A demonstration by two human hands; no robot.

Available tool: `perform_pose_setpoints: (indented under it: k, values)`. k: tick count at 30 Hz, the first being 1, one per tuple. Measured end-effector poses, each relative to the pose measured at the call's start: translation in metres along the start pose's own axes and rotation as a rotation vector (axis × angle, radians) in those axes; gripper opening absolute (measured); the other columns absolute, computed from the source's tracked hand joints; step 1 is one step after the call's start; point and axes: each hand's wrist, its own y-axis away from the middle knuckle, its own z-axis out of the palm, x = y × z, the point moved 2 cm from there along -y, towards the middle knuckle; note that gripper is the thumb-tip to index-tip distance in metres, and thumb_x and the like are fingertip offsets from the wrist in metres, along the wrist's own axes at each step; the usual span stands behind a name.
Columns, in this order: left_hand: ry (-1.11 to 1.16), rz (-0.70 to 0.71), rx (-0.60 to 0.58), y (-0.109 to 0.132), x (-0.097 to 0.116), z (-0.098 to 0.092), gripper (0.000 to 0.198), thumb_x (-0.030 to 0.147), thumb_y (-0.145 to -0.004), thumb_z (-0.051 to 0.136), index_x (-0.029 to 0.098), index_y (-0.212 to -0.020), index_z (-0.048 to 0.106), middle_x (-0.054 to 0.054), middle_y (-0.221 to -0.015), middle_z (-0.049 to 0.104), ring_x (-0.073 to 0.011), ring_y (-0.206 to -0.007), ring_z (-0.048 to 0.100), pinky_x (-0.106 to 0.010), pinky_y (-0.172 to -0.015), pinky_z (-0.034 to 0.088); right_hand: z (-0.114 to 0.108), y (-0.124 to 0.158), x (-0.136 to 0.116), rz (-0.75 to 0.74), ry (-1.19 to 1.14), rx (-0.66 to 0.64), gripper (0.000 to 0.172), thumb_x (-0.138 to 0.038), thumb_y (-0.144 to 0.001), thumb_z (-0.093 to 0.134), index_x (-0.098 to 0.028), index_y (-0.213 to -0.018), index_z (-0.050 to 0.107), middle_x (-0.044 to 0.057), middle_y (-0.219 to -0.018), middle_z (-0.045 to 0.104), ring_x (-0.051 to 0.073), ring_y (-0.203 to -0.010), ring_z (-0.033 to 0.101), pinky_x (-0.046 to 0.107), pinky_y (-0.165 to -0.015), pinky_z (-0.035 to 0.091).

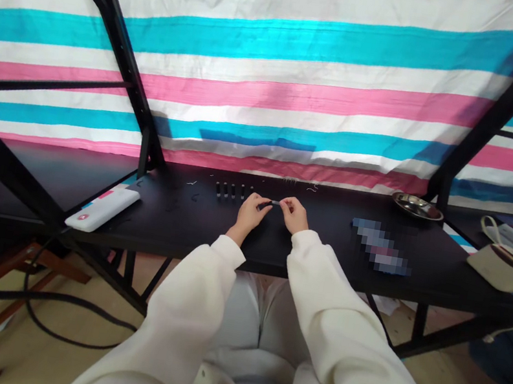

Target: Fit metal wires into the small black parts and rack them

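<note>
My left hand [249, 214] and my right hand [295, 215] meet over the black table [173, 217]. Between their fingertips is a small black stick with a pale silvery end [276, 203], lying roughly level. The left fingers pinch its dark part and the right fingers its pale end. What kind of thing it is cannot be made out. Left of my hands, several similar small black sticks with pale ends [232, 191] are lined up in a row. Thin pale scraps [312, 188] lie near the table's back edge.
A white box-shaped device [103, 209] lies at the left. Toward the right are a shiny metal dish [417, 207], a blurred-out flat object [381, 246] and a beige bag [504, 267] with a strap. Black metal posts [125, 65] frame the table before a striped sheet [311, 44].
</note>
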Motion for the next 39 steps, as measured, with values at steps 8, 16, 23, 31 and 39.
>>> perform_pose_setpoints:
  k: [8,16,23,31,39]
  values:
    - [0.623,-0.384,-0.007,-0.004,-0.002,-0.002,0.034,0.034,-0.073,0.059,0.01,-0.097,0.057,-0.009,-0.083,0.065,-0.0042,-0.045,0.047,-0.017,-0.038,0.029,-0.002,0.001,-0.004,0.012,0.03,0.026,0.026,-0.042,-0.077,0.046,-0.018,-0.077,0.056,0.003,-0.072,0.06,0.014,-0.065,0.052,0.027,-0.067,0.043]
    - [0.747,-0.465,-0.09,-0.004,0.004,-0.005,0.03,0.036,-0.073,0.059,0.01,-0.089,0.056,-0.013,-0.091,0.066,-0.0032,-0.045,0.048,-0.015,-0.036,0.026,-0.001,-0.001,-0.004,0.03,-0.005,0.024,0.026,-0.043,-0.077,0.046,-0.018,-0.077,0.055,0.003,-0.073,0.059,0.015,-0.066,0.053,0.028,-0.067,0.043]
    - [0.73,-0.482,-0.165,-0.004,0.001,-0.002,0.032,0.04,-0.074,0.057,0.011,-0.088,0.055,-0.013,-0.087,0.067,-0.0046,-0.043,0.049,-0.016,-0.035,0.027,0.0,-0.005,0.004,0.085,-0.048,0.05,0.03,-0.047,-0.076,0.046,-0.019,-0.078,0.055,0.003,-0.068,0.058,0.016,-0.069,0.054,0.028,-0.062,0.043]
    - [0.608,-0.427,-0.142,-0.003,-0.003,0.001,0.035,0.044,-0.073,0.057,0.01,-0.083,0.059,-0.011,-0.078,0.067,-0.004,-0.04,0.046,-0.017,-0.034,0.025,0.0,-0.003,0.003,0.058,-0.019,0.027,0.029,-0.046,-0.077,0.044,-0.019,-0.077,0.052,0.003,-0.071,0.058,0.015,-0.067,0.053,0.028,-0.065,0.043]
    - [0.579,-0.395,-0.172,-0.001,-0.001,0.002,0.034,0.042,-0.074,0.057,0.01,-0.085,0.063,-0.01,-0.074,0.067,-0.0041,-0.039,0.046,-0.017,-0.034,0.025,-0.001,-0.005,0.007,0.071,-0.042,0.055,0.031,-0.048,-0.077,0.043,-0.019,-0.079,0.053,0.003,-0.068,0.057,0.016,-0.067,0.054,0.028,-0.064,0.043]
